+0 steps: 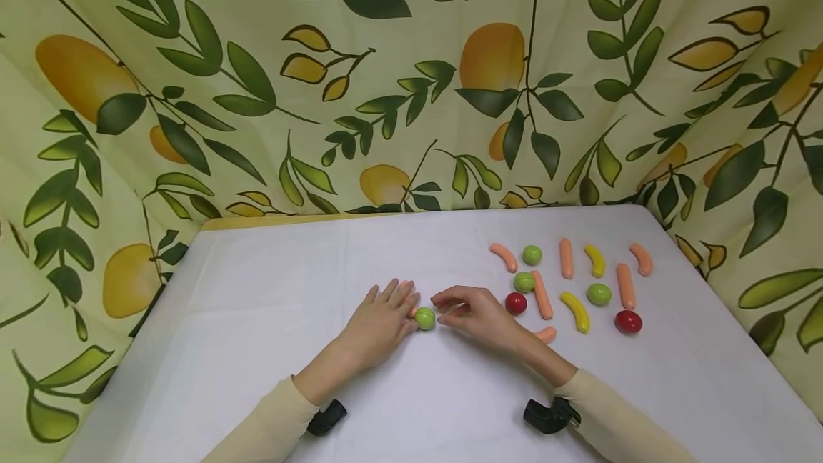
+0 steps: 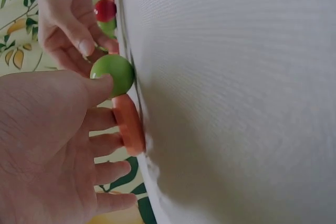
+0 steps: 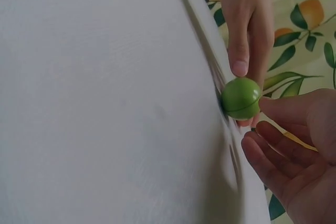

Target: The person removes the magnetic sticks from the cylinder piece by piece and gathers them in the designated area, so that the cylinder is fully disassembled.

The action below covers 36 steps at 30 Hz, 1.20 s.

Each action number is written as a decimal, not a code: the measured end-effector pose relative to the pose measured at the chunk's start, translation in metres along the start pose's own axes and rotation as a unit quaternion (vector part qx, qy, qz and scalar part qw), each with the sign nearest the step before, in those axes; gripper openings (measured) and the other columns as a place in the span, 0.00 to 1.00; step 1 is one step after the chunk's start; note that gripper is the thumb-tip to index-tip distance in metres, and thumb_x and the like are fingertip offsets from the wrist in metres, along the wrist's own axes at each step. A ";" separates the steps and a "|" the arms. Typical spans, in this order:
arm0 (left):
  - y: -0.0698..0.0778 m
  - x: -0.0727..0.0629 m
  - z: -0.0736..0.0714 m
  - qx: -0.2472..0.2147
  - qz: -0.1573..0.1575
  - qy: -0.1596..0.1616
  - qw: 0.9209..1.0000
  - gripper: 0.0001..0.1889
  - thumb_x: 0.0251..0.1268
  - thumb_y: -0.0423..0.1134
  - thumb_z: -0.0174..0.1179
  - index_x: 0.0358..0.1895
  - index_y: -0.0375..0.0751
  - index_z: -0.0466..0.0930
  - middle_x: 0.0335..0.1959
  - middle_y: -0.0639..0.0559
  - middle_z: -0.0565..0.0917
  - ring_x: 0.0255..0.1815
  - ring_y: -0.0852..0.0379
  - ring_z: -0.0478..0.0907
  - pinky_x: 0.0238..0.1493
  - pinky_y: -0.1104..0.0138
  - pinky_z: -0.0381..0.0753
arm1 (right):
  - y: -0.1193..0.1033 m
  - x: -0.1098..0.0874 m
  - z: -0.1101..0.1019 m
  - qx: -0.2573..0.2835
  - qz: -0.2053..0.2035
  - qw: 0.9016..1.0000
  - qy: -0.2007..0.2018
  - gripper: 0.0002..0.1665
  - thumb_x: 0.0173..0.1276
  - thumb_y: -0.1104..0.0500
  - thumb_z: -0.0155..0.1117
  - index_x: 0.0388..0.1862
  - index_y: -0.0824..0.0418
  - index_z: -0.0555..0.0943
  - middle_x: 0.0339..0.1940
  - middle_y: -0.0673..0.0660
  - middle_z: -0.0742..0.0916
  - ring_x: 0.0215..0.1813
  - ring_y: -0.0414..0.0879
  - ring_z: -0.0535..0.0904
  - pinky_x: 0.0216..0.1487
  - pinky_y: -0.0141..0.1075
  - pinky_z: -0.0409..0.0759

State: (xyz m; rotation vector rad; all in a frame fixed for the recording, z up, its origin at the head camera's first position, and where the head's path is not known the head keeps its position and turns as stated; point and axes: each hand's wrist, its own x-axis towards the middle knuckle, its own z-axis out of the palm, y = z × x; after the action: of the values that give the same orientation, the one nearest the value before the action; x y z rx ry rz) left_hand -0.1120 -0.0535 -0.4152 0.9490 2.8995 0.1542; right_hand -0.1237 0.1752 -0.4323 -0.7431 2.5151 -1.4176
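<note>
A round green toy fruit (image 1: pixel 424 318) with a seam around it rests on the white tabletop between the two hands. My left hand (image 1: pixel 381 324) has its fingers spread and nearly straight, the thumb touching the green fruit. Its fingertips touch an orange-pink toy sausage (image 2: pixel 129 125) lying beside the fruit; from the head, the fingers mostly cover this sausage. Just right of the fruit is my right hand (image 1: pixel 479 314), fingers loosely bent and nothing gripped. In the right wrist view, its thumb comes close to the green fruit (image 3: pixel 241 98); whether they touch I cannot tell.
Scattered over the table's right side are several toy sausages (image 1: pixel 566 258), yellow bananas (image 1: pixel 575 311), green round fruits (image 1: pixel 599 294) and red round fruits (image 1: pixel 628 321). One sausage (image 1: pixel 546 334) lies beside the right forearm. A fruit-patterned curtain (image 1: pixel 411 91) hangs behind the table (image 1: pixel 276 270).
</note>
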 end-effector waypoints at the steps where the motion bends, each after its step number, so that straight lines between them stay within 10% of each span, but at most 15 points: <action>1: 0.000 0.000 0.000 0.006 -0.002 0.001 1.000 0.27 0.77 0.52 0.47 0.72 0.41 0.67 0.75 0.46 0.62 0.76 0.42 0.55 0.72 0.44 0.56 | -0.001 0.001 0.001 0.004 -0.003 1.000 -0.002 0.19 0.62 0.65 0.71 0.54 0.63 0.83 0.49 0.55 0.87 0.49 0.47 0.83 0.51 0.37 0.82; 36: -0.004 -0.018 0.003 -0.016 0.052 0.012 0.998 0.26 0.76 0.44 0.50 0.74 0.42 0.63 0.75 0.43 0.62 0.77 0.41 0.53 0.73 0.46 0.54 | -0.005 0.012 0.007 -0.025 -0.007 1.000 0.011 0.19 0.58 0.71 0.70 0.50 0.66 0.83 0.48 0.55 0.86 0.47 0.47 0.83 0.51 0.36 0.82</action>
State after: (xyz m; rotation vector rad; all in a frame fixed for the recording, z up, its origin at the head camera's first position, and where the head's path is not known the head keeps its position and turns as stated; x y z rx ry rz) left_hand -0.0994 -0.0677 -0.4177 1.0992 2.8607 0.2205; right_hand -0.1295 0.1620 -0.4308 -0.7596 2.5762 -1.3788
